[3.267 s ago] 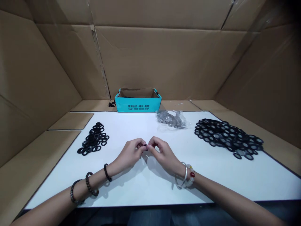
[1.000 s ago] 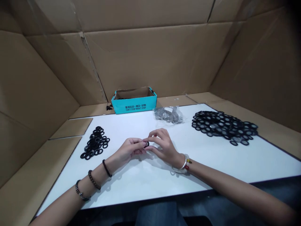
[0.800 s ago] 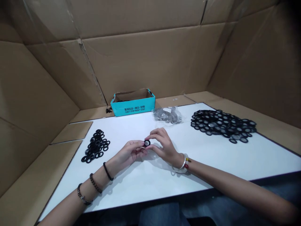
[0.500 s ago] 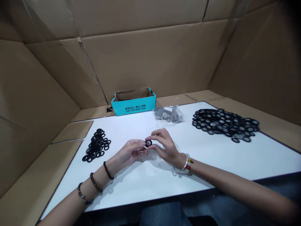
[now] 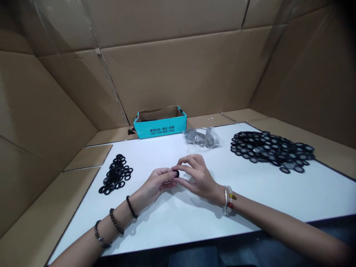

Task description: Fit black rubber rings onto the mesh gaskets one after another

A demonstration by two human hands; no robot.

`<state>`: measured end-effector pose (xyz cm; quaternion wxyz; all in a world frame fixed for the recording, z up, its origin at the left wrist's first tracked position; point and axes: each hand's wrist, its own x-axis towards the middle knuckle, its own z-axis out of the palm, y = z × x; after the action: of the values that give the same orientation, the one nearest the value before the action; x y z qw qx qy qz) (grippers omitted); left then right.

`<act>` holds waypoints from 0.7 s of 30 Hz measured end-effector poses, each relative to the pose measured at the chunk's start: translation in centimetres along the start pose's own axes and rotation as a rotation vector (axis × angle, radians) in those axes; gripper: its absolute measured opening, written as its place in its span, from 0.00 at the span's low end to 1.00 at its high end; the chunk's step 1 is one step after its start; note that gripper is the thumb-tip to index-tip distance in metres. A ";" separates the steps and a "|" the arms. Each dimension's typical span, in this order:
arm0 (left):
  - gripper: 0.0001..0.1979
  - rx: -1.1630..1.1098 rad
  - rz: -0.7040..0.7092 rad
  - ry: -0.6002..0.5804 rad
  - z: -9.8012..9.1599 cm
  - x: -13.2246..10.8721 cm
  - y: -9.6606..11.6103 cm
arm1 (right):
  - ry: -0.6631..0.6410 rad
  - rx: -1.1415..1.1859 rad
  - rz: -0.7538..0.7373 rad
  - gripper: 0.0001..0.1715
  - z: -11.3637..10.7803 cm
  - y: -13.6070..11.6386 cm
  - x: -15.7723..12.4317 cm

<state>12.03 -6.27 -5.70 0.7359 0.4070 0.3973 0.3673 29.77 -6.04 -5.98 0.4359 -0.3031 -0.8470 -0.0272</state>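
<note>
Between my two hands, above the white tabletop (image 5: 155,222), is a small black ring (image 5: 177,173). My left hand (image 5: 160,181) pinches its left side, the thumb lying over part of its face. The thumb and fingertips of my right hand (image 5: 197,176) close on its right edge. The thumb hides most of the ring's middle. To the left lies a pile of loose black rings (image 5: 116,172). A larger heap of black rings with pale grey centres (image 5: 269,148) spreads out at the right.
A turquoise open box (image 5: 161,127) with dark pieces inside stands at the back. Beside it lies a clear plastic bag (image 5: 202,137) of grey pieces. A few small black pieces (image 5: 131,131) rest left of the box. Cardboard walls (image 5: 178,70) enclose the table.
The left thumb has moved over the ring, covering the pale centre that showed before. Both hands still hold it in nearly the same place. The whole view has shifted slightly.
</note>
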 end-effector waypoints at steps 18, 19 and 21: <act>0.11 0.024 -0.019 -0.005 0.0 0.1 -0.2 | -0.134 0.292 0.103 0.11 0.1 0.1 -0.1; 0.11 0.029 -0.021 -0.005 0.0 0.1 -0.3 | -0.136 0.300 0.111 0.12 0.1 0.1 -0.1; 0.10 0.021 -0.023 -0.005 0.0 0.1 -0.4 | -0.133 0.318 0.134 0.12 0.1 0.1 0.0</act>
<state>12.12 -6.38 -6.07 0.7368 0.4112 0.4039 0.3535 29.74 -5.97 -6.04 0.4221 -0.2872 -0.8455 0.1564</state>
